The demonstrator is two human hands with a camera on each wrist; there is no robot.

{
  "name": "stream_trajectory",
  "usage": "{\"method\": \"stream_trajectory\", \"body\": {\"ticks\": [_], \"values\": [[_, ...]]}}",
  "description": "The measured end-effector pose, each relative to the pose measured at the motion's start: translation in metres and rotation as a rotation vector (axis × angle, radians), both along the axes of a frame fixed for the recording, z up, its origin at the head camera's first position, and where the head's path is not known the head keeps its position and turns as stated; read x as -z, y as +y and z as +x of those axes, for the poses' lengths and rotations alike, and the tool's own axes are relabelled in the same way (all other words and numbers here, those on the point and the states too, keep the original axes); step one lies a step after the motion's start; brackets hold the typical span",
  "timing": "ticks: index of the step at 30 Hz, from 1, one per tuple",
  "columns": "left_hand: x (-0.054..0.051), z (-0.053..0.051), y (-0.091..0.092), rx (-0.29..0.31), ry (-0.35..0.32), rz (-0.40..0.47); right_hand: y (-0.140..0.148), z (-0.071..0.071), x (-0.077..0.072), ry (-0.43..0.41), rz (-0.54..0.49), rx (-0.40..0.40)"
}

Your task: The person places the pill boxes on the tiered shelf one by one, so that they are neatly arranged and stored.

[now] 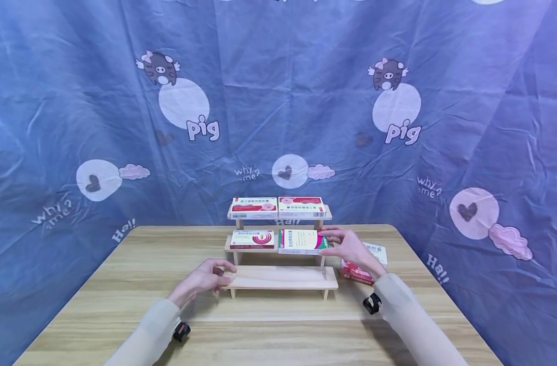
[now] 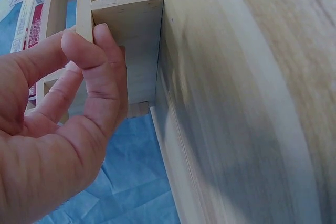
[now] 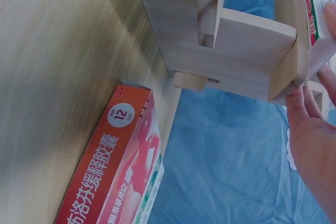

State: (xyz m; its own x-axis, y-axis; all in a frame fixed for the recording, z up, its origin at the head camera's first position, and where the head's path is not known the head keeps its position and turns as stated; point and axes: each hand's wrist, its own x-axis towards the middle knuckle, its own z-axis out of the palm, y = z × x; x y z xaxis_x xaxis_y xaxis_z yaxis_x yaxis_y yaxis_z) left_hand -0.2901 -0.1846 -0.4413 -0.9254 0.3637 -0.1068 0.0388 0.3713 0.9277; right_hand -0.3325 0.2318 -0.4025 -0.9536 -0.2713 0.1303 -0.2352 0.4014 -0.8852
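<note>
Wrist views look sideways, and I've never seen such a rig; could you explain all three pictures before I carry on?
There is no machine, just a person's two bare hands. The head picture comes from a camera worn on the head; each wrist picture comes from a camera on that wrist, hence the tilt. On the table is a wooden stand with three steps. Two boxes sit on the top step, and a red-edged box lies on the middle step's left. The right hand grips a green-edged box at that step's right; the left hand holds the bottom step's left end. On the table to the right are a red box and, by it, a white box.
</note>
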Motion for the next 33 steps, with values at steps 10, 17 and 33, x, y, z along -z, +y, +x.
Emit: {"method": "stream_trajectory", "body": {"ticks": [10,17,33], "values": [[0.0005,-0.0019,0.0003,0.003,0.003,0.003,-0.0006,-0.0039,0.001,0.002,-0.016,-0.025],[-0.0001,-0.0018,0.0,0.001,-0.008,0.007,-0.0026,-0.0051,0.0005,0.006,-0.013,-0.032],[0.0018,-0.0009,0.0004,-0.013,0.005,-0.001,-0.0056,-0.0066,0.003,0.029,0.019,-0.017]]}}
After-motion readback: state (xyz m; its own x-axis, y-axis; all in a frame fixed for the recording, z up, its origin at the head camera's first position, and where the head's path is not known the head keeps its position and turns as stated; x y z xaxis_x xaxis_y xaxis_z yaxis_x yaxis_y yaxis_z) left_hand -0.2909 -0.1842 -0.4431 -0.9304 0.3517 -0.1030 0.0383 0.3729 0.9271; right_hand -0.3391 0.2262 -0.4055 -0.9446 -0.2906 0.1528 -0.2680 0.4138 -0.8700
